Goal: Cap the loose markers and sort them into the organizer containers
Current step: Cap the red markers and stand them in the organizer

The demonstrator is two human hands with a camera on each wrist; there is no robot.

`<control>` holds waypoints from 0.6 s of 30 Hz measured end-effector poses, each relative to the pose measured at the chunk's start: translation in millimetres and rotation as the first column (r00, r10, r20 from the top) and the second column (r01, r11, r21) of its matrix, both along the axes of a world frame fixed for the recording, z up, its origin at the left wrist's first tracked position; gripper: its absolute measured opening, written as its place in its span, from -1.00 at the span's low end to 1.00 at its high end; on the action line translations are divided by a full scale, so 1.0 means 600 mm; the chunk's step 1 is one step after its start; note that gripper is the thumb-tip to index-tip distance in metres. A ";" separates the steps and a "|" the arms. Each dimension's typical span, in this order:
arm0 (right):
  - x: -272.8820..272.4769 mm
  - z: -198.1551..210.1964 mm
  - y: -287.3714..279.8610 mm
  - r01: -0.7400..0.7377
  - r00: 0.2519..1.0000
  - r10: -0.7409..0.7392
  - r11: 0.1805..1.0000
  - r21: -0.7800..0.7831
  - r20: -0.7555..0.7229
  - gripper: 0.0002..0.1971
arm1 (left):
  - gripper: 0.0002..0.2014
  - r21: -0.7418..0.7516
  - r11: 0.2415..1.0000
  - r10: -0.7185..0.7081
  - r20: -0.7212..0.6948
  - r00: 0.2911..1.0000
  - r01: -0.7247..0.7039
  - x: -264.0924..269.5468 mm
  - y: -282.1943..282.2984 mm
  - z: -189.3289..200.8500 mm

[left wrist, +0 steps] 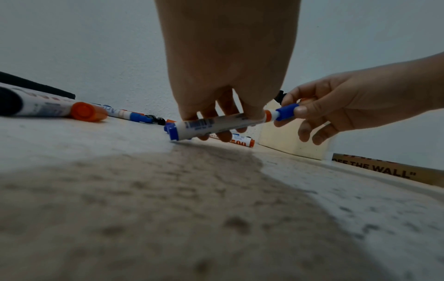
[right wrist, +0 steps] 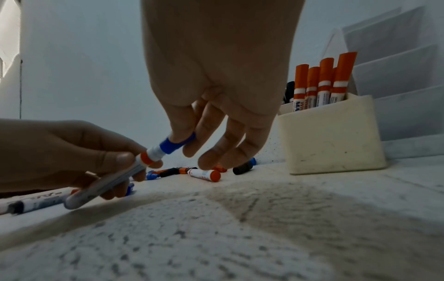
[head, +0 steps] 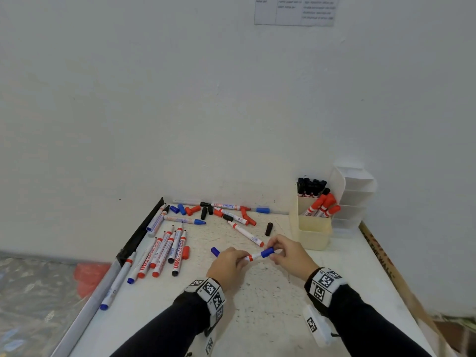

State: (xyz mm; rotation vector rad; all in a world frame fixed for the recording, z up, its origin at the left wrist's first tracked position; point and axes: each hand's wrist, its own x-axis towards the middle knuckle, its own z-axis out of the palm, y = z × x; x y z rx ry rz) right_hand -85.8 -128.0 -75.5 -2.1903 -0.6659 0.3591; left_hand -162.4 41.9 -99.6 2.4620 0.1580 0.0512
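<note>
Just above the table, my left hand (head: 228, 264) grips the white barrel of a blue whiteboard marker (head: 253, 256). My right hand (head: 288, 251) pinches the blue cap (head: 267, 252) that sits on the marker's tip end. In the left wrist view the marker (left wrist: 216, 124) tilts, its blue tail end low, and the cap (left wrist: 287, 112) sits between thumb and forefinger. The right wrist view shows the cap (right wrist: 174, 145) against the marker's white and orange collar. A cream organizer (head: 313, 228) stands behind my right hand, with black markers (head: 310, 186) and red markers (head: 323, 204) in it.
Loose markers (head: 167, 251) lie in a row at the left, more markers and loose caps (head: 206, 211) along the back wall. A black cap (head: 269, 229) and a red marker (head: 246, 233) lie near the organizer. A white tiered holder (head: 354, 194) stands at the back right.
</note>
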 end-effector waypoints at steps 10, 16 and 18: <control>-0.031 -0.013 0.027 0.077 0.997 -0.079 0.991 -0.108 -0.012 -0.64 | -0.76 -0.021 1.000 -0.021 0.062 0.998 0.022 -0.007 0.010 -0.010; -0.037 -0.015 0.031 0.164 0.985 -0.168 0.978 -0.130 -0.025 -0.49 | -0.86 -0.057 0.998 0.018 0.079 0.997 -0.014 -0.012 0.005 -0.003; -0.038 -0.011 0.031 0.182 0.982 -0.185 0.977 -0.111 -0.019 -0.49 | -0.87 -0.040 0.999 0.019 0.071 0.997 -0.016 -0.013 0.000 -0.002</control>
